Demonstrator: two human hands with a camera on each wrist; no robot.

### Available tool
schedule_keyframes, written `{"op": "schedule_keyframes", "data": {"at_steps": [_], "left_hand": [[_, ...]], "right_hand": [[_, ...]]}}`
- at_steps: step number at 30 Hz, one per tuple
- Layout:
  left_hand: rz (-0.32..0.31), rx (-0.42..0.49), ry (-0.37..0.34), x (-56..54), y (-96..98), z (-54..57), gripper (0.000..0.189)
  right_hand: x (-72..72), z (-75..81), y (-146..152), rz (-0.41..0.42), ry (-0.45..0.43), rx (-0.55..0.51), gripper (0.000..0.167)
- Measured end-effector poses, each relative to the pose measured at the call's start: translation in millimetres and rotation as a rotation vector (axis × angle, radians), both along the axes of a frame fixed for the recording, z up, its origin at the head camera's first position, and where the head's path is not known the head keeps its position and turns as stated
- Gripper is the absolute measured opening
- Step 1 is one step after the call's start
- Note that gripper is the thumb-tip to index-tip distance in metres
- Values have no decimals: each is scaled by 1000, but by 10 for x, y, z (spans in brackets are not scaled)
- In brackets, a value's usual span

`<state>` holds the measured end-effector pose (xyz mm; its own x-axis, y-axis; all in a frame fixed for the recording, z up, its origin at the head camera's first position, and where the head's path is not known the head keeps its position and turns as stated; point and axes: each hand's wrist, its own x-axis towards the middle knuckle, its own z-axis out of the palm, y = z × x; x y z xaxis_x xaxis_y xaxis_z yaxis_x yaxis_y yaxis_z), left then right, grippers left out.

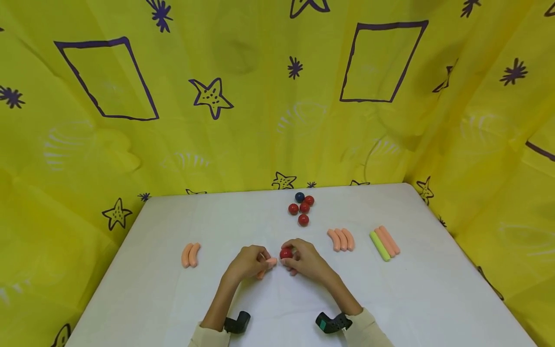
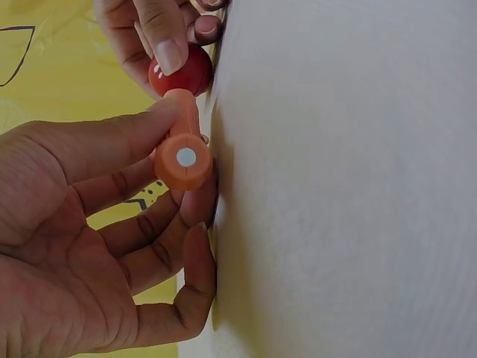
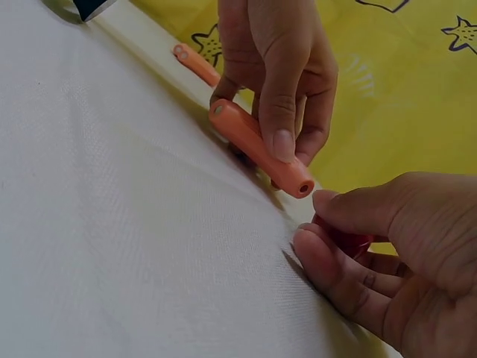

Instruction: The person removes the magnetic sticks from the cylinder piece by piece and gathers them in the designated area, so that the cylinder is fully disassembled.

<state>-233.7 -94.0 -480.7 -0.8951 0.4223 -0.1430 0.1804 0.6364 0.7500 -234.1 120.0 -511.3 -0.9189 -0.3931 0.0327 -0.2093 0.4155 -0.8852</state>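
My left hand (image 1: pixel 248 262) pinches an orange, slightly curved magnetic rod (image 3: pixel 250 138) between thumb and fingers. A pale round disc is set in the rod's near end, seen in the left wrist view. Facing it, my right hand (image 1: pixel 310 261) grips a shiny red ball (image 2: pixel 192 73) with thumb and fingertips. The rod's far end points at the ball and overlaps it in the left wrist view; from the head a narrow gap separates them. Both hands are low over the white table (image 1: pixel 277 308). In the right wrist view, fingers cover much of the ball.
Two curved orange rods (image 1: pixel 186 255) lie to the left. Several red balls (image 1: pixel 303 220) and a dark blue ball (image 1: pixel 299 197) sit toward the back. On the right are three curved rods (image 1: pixel 343 240), then a green straight rod (image 1: pixel 379 246) beside two orange straight rods (image 1: pixel 389 240).
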Motion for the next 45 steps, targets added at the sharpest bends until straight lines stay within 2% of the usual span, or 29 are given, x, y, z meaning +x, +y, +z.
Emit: {"op": "schedule_keyframes", "data": {"at_steps": [6, 10, 13, 15, 23, 30, 36, 45], "left_hand": [[43, -10, 4, 2, 8, 6, 19], [100, -13, -7, 17, -6, 7, 23], [134, -16, -11, 26, -29, 5, 25], [148, -15, -6, 28, -46, 8, 26], [193, -14, 7, 2, -117, 8, 27], [229, -44, 36, -14, -133, -7, 27], [240, -37, 25, 13, -137, -9, 25], [253, -11, 35, -20, -95, -47, 25]], "right_hand": [[-8, 1, -17, -215, -12, -41, 34], [-22, 3, -20, -364, 35, -36, 34], [-43, 0, -11, -446, 54, -17, 34], [-64, -2, -3, -487, 37, -35, 35], [-126, -20, 15, -543, -26, -191, 38], [-157, -11, 36, -565, -50, -237, 42], [-212, -64, 30, -575, -92, -321, 49], [-324, -38, 50, -609, -80, -348, 54]]}}
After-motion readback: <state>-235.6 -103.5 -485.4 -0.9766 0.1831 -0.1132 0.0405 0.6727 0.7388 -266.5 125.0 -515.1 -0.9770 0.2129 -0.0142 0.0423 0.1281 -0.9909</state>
